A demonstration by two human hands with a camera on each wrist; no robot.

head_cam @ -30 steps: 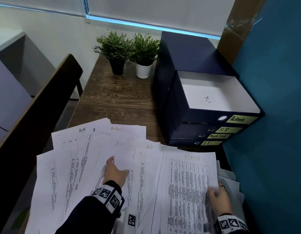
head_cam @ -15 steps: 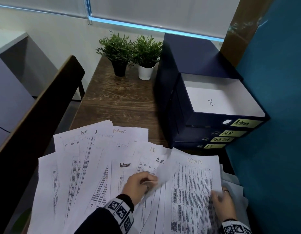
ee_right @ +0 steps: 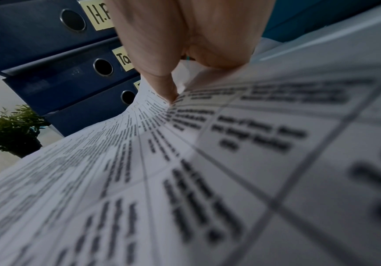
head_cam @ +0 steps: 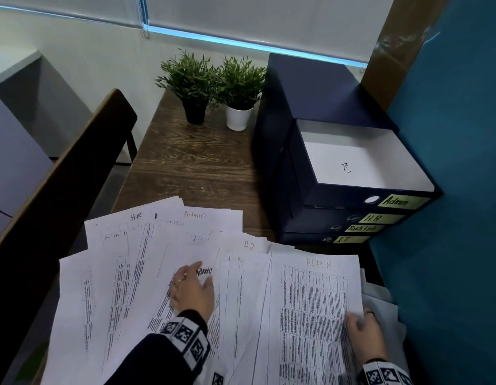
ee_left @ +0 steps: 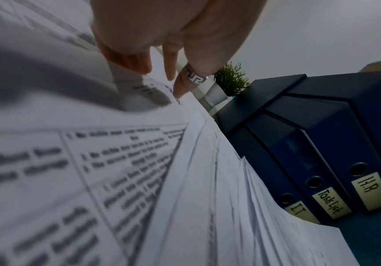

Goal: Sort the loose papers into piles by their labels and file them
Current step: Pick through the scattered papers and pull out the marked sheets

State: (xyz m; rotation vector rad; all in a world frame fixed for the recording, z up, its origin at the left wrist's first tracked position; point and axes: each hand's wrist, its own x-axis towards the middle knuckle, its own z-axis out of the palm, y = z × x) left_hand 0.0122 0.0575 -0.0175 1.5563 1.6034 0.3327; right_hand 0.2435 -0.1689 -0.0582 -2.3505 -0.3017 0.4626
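Note:
Loose printed papers [head_cam: 146, 273] lie fanned over the near end of the wooden desk [head_cam: 191, 168], hand-labelled "H.R" and "Admin" at their tops. My left hand [head_cam: 194, 287] rests flat on the middle of the fan, fingertips beside a black "Admin" label [head_cam: 203, 271]; in the left wrist view its fingers [ee_left: 139, 61] touch a sheet. My right hand [head_cam: 363, 329] pinches the right edge of the sheet marked "ADMIN" [head_cam: 310, 315], thumb on top [ee_right: 168, 90]. Blue binders are stacked at right: the Admin binder [head_cam: 346, 195] lies open on top, above H.R [head_cam: 324, 219], Task List [head_cam: 363, 228] and IT [head_cam: 349, 239].
Two small potted plants [head_cam: 191, 79] [head_cam: 239, 81] stand at the desk's far end. A dark chair back [head_cam: 60, 190] runs along the left. A teal partition [head_cam: 449, 190] closes the right side. More white papers [head_cam: 385, 304] lie under my right hand.
My left hand has let go of the sheet it was pinching half a second ago and now lies flat beside the black "Admin" label. My right hand keeps its hold.

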